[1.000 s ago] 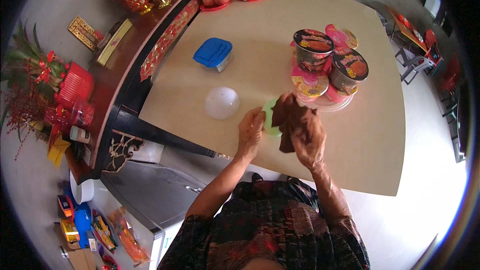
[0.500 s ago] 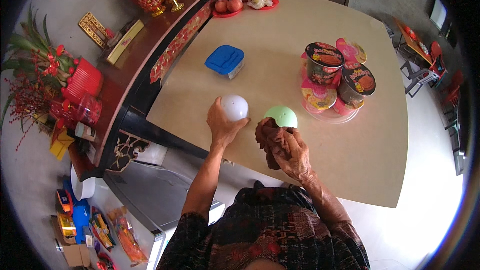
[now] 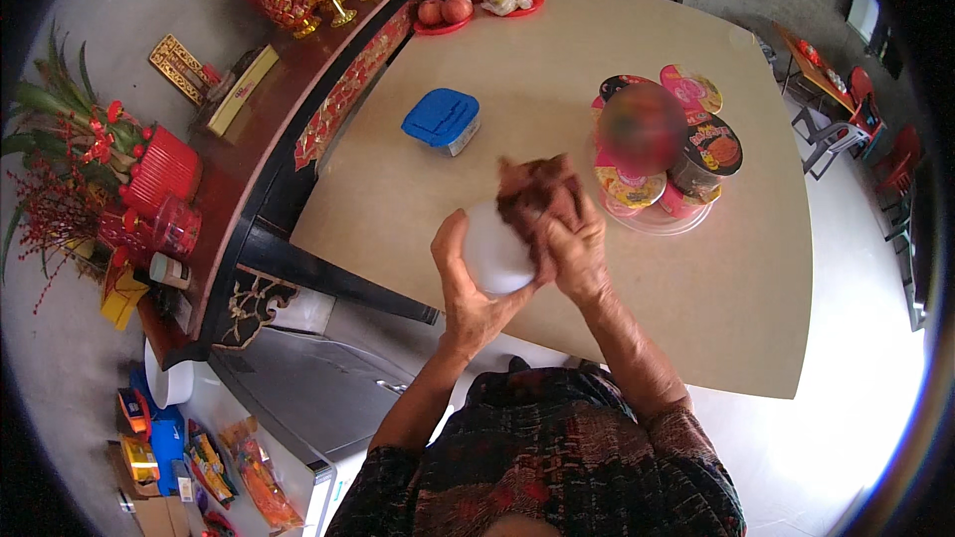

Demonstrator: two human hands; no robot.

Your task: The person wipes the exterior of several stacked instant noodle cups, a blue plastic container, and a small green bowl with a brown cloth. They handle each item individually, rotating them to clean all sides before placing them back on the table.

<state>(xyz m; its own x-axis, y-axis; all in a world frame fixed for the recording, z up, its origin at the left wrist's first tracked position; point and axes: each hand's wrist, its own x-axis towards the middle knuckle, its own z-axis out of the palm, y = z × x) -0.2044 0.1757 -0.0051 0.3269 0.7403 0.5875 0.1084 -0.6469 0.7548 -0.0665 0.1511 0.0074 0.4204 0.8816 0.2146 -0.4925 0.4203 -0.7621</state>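
Holding: left hand (image 3: 468, 283) is cupped around a white bowl (image 3: 494, 254), lifted above the near edge of the table (image 3: 756, 298).
Right hand: right hand (image 3: 575, 257) grips a brown cloth (image 3: 532, 197), fingers curled, pressing it against the bowl's upper side.
Bowl contents: hidden by the cloth and hands; I cannot tell.
Blue box: box (image 3: 441, 120) with a blue lid, shut, sits on the table beyond the hands, well apart; contents not visible.
Tray: clear round tray (image 3: 657, 221) to the right carries stacked noodle cups (image 3: 708, 151), all lidded; one is blurred.
Red plate: plate (image 3: 438, 28) at the far edge bears two round fruits (image 3: 445, 10).
Sideboard: dark sideboard (image 3: 279, 129) on the left holds gold ornaments and red decorations.
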